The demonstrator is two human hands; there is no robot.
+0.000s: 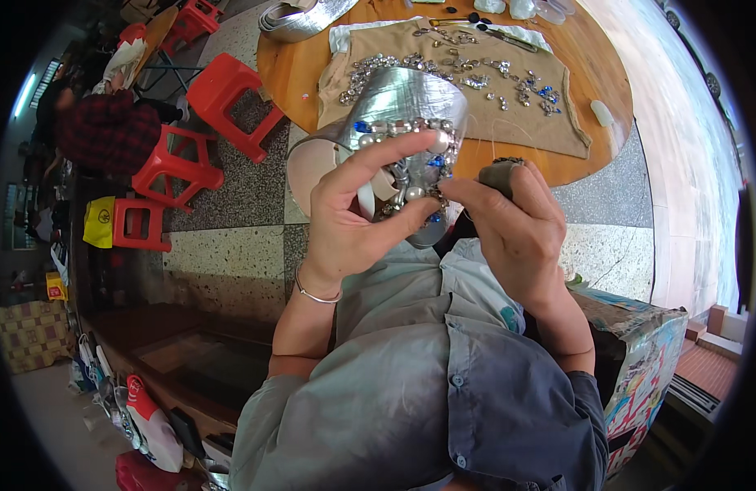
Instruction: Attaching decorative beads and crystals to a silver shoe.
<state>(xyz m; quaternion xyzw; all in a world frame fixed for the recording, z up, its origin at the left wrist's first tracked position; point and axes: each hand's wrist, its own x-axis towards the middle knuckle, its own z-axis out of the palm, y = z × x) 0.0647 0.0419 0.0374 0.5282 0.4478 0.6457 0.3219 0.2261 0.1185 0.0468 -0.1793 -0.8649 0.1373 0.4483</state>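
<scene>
Left hand [353, 217]: I see it gripping the silver band [407, 102], thumb and forefinger pinched across its beaded edge.
Silver band: held up in front of my chest, curved, shiny; pearls and blue and clear stones [419, 155] sewn along its rim.
Right hand [517, 225]: fingers pressed together on something small at the band's edge; a dark thimble-like cap [499, 173] on one finger. What they pinch, I cannot tell.
Worktop [296, 69]: round, wooden, beyond the band; tan cloth [550, 123] spread on it, loose stones scattered across.
Floor: red plastic stools [231, 98] left of the worktop.
</scene>
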